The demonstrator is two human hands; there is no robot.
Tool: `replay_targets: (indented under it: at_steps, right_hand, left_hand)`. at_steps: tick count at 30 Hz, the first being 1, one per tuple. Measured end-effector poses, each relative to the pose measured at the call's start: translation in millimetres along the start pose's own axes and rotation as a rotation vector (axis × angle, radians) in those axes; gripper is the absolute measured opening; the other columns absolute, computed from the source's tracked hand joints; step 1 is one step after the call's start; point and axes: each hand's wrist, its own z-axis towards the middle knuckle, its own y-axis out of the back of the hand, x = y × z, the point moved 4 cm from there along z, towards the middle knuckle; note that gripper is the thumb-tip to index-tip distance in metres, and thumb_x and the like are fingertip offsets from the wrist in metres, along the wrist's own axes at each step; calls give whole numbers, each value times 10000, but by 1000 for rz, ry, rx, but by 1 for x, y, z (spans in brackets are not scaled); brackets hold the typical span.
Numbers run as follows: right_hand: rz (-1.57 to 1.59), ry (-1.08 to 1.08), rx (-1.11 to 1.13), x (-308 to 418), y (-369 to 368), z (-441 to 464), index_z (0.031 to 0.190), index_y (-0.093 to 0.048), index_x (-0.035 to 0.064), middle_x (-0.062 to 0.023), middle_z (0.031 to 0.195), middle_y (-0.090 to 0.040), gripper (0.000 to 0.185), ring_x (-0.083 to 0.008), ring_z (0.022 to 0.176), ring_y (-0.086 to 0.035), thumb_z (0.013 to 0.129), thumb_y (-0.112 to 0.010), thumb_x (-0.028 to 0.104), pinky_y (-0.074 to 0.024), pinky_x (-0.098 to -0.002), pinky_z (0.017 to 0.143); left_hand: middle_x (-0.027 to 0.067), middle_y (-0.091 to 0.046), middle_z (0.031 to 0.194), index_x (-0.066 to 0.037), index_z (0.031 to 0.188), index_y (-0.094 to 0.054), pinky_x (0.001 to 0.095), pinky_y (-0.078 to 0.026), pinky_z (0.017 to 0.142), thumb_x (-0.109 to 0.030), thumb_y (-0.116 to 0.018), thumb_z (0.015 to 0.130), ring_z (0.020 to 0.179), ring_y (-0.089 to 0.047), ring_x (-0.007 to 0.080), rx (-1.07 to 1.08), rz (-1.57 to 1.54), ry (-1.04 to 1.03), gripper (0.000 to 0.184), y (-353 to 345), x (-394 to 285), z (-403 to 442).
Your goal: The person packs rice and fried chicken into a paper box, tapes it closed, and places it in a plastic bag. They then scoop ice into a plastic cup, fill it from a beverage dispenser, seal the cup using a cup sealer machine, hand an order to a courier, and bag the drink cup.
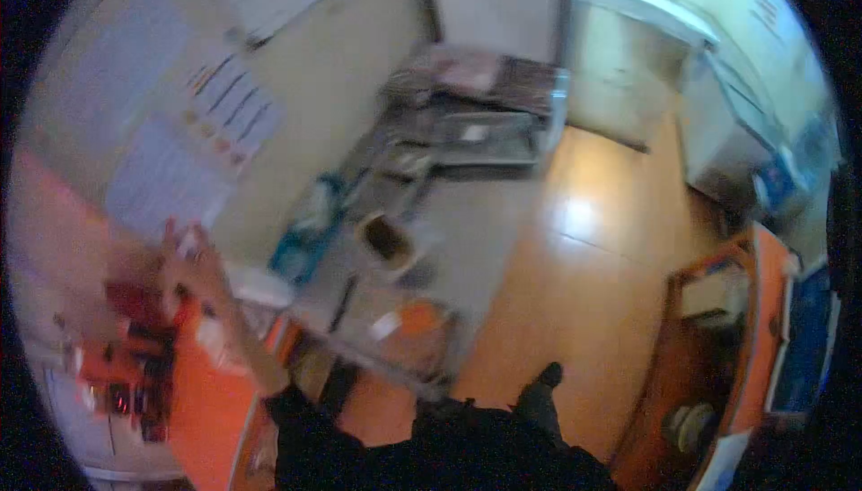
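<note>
My left hand [194, 271] reaches out to the left on a bare forearm, above an orange-topped counter [211, 419]. Its fingers are bent around a small pale thing [189, 241], too blurred to name. Close below the hand stand red and dark items [126, 356], their kind unclear. A white box-like thing [256, 286] lies just right of the wrist. My right hand is out of view.
Along the wall runs a grey table [485, 249] bearing a tray [489, 141], an open container with brown contents [388, 241], a teal bag [305, 240] and an orange item [417, 319]. An orange-edged shelf unit [763, 302] stands right, a white chest [723, 123] behind it.
</note>
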Motion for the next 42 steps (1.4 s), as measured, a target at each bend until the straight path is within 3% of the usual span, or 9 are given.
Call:
replay_targets:
  at_steps: [10,18,22,25,27,32,37,39,42]
  right_hand:
    - [-106,485,302,488,23,191,1060,-606,10,-92,949,-644,291,-172,801,-601,888,-583,243,-521,-324,632]
    - [-332,865,246,827,32,302,1032,-604,-2,-85,883,-622,311,-159,758,-595,901,-549,275,-502,-293,657]
    - [-555,604,-70,765,80,494,1215,-534,17,-152,1066,-617,402,-257,956,-600,904,-522,271,-485,-362,799]
    - [-306,380,-139,732,132,491,1201,-519,-4,-155,1116,-595,426,-253,995,-583,883,-564,275,-469,-371,828]
    - [-80,97,-206,705,167,501,1147,-534,-2,-150,1072,-601,389,-243,968,-583,875,-583,271,-468,-367,814]
    - [227,-56,-423,766,208,551,1011,-572,1,-136,961,-615,308,-217,901,-581,855,-631,260,-464,-358,777]
    - [144,724,-342,1167,222,632,761,-585,4,-61,738,-613,262,-177,732,-582,836,-669,241,-459,-329,655]
    - [54,1112,-306,1362,212,645,749,-577,0,-111,668,-574,272,-206,595,-535,795,-697,239,-438,-347,562]
    - [-387,1233,-282,1585,196,700,834,-601,11,-129,601,-495,331,-177,540,-494,812,-654,336,-389,-343,508]
  left_hand:
    - [144,-576,1072,-75,1274,-408,406,-485,848,-257,-742,717,869,-599,271,543,-1454,927,674,-124,-415,-185]
    - [123,-570,1045,-79,1341,-295,377,-522,806,-166,-760,695,853,-600,242,1138,-1694,966,801,-319,-757,-234]
    - [86,-592,956,-104,1272,-338,304,-539,681,-494,-738,723,841,-605,194,1415,-1801,857,783,-413,-976,-228]
    - [110,-588,909,-42,1088,-531,362,-485,772,-682,-456,822,813,-584,213,1804,-1691,803,697,-449,-1142,-216]
    - [132,-590,932,-53,1304,-354,377,-460,814,-654,-489,820,894,-578,235,1917,-1941,637,784,-469,-1243,-219]
    - [201,-559,1163,-79,1267,-347,402,-445,919,-340,-716,784,1099,-551,285,2225,-2196,517,662,-528,-1452,-257]
    - [206,-551,1118,-143,1185,-307,473,-478,914,-99,-829,636,1039,-582,353,2262,-2066,880,759,-605,-1582,-247]
    - [203,-556,1068,-96,1224,-293,471,-517,856,-317,-823,664,967,-613,348,2069,-1948,652,802,-658,-1617,-233]
    - [180,-548,1073,-90,1328,-281,472,-504,863,-561,-723,687,978,-596,327,1947,-1972,906,910,-734,-1658,-198]
